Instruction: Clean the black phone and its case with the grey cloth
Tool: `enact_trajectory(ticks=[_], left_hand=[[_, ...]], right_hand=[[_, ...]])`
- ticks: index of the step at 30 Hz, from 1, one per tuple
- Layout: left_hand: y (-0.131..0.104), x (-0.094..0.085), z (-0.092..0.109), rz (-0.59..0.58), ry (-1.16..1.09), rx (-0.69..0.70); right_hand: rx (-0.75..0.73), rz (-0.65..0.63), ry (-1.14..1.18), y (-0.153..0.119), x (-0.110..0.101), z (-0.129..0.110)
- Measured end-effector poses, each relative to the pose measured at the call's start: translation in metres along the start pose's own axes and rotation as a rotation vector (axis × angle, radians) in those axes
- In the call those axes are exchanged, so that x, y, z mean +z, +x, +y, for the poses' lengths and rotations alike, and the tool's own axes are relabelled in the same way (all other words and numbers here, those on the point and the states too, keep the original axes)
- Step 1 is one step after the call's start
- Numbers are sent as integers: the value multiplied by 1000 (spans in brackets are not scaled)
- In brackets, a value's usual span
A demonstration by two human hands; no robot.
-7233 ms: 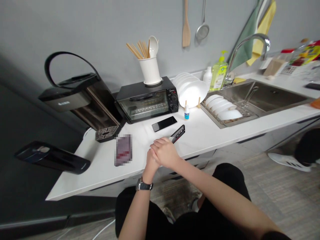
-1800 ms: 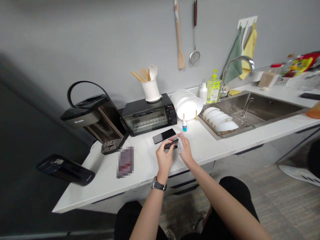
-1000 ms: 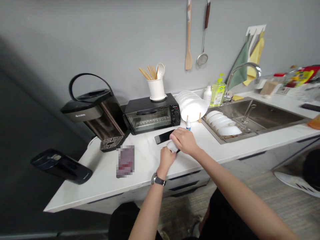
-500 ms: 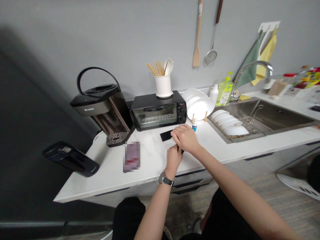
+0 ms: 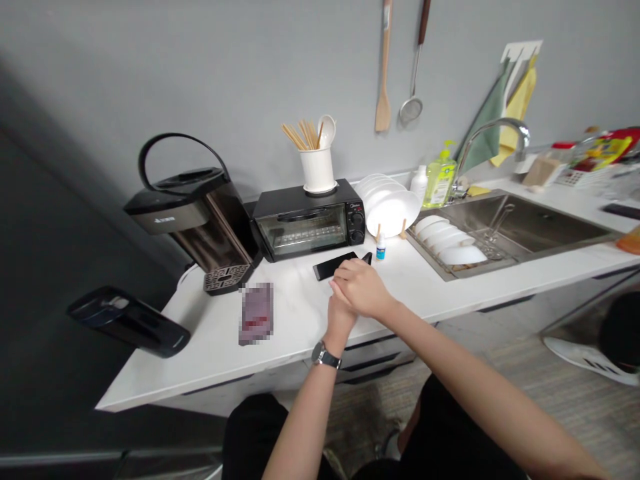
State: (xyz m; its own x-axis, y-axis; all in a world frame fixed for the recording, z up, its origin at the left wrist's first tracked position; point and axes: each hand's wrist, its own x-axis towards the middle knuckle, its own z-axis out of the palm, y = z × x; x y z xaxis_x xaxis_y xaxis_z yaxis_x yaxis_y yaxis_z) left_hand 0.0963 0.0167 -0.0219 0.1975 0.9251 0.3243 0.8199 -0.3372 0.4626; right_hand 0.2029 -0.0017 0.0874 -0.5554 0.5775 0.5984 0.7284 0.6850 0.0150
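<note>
One black object (image 5: 369, 257), mostly hidden, juts past right hand (image 5: 363, 287).

oven (image 5: 306, 227) 1 | oven knobs (image 5: 357, 218) 2 | spatula (image 5: 383, 110) 1 | strainer (image 5: 411, 109) 1 | held dark object (image 5: 369, 257) 1

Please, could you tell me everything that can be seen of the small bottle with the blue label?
The small bottle is white, with a narrower top and a blue label whose print is too small to read. It looks like plastic. It stands upright on the white counter, in front of the plates and just beyond the right hand, which does not touch it.
</note>
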Motion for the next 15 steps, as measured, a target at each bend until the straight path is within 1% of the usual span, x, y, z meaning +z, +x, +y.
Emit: enact_trajectory(ticks=[1, 2, 5, 7, 8, 9, 11, 13, 15], left_hand=[[0, 0, 0, -6, 3, 7], [-1, -1, 1, -11, 2, 18], [-4, -7, 5, -9, -13, 42], [-6, -10, 8, -2, -26, 43], [-6, -11, 8, 0, -32, 40], [-6, -11, 8, 1, -36, 34], [-4, -9, 7, -2, -36, 13], [-2, -4, 4, -6, -30, -12], [1, 0, 1, 0, -26, -35]], right_hand=[[1, -3, -7, 0, 0, 3], [35, -5, -8, -1, 0, 9], [284, -6, 21, -5, -5, 37], [432, -6, 36, -8, -9, 52], [469, -4, 42, -9, -10, 54], [473, 6, 49, -10, -10, 53], [390, 39, 65, -10, -8, 42], [213, 65, 60, -8, -3, 23], [26, 50, 27, -7, 2, 6]])
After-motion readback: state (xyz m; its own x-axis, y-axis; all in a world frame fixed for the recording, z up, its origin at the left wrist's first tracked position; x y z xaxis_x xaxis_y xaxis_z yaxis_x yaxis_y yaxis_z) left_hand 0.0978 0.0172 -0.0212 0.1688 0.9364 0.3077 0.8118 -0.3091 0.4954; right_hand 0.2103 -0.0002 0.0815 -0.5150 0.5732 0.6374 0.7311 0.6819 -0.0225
